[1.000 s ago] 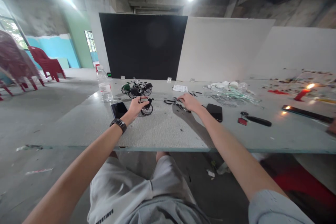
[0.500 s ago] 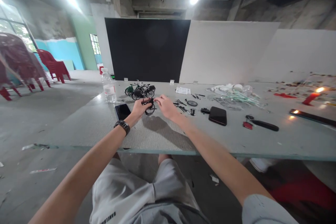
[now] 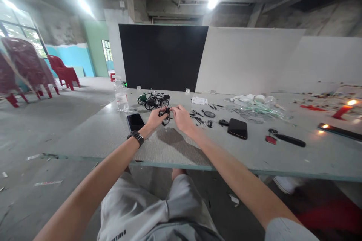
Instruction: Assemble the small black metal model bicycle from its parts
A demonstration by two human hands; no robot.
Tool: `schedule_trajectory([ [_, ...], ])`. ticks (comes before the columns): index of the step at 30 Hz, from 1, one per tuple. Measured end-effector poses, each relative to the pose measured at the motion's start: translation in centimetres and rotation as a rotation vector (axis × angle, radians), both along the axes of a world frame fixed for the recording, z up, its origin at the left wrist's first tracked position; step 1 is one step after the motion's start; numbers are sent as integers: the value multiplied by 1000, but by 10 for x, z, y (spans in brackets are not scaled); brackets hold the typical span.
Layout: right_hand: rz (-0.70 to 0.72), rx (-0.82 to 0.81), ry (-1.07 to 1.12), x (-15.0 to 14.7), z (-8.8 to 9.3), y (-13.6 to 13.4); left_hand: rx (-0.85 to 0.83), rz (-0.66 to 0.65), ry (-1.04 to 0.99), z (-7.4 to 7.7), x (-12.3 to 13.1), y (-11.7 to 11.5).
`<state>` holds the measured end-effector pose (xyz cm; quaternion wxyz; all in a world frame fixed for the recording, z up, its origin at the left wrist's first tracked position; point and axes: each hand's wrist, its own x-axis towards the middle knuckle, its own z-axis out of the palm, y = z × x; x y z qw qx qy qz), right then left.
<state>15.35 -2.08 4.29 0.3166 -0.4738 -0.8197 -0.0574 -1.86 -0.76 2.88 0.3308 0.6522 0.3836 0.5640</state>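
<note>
My left hand [image 3: 154, 119], with a dark watch [image 3: 137, 138] on its wrist, is closed around a small black model bicycle [image 3: 166, 121], held just above the table. One wheel of it shows below the fingers. My right hand [image 3: 182, 118] meets the bicycle from the right, thumb and finger pinched together at its upper part. What the pinch holds is too small to make out. Behind my left hand stand finished-looking model bicycles [image 3: 151, 102], black and green. Loose black parts [image 3: 201, 121] and a model wheel [image 3: 209, 114] lie right of my right hand.
A phone [image 3: 135, 122] and a water bottle [image 3: 121, 98] are at the left. Rightward lie a printed sheet [image 3: 199, 100], a black square device [image 3: 237, 128], a black-handled tool [image 3: 288, 138] and plastic wrappings [image 3: 258, 104]. The table edge [image 3: 181, 164] runs before my legs.
The whole view has shifted slightly, so everything appears a little lower and further right. Both hands stay at the model bicycle, with only small finger movement.
</note>
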Motion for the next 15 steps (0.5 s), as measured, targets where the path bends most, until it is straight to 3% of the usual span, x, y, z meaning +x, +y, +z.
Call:
schedule_trajectory([
  [15,-30,28,16,1,-1,0,-1,44,12,1,0,1],
])
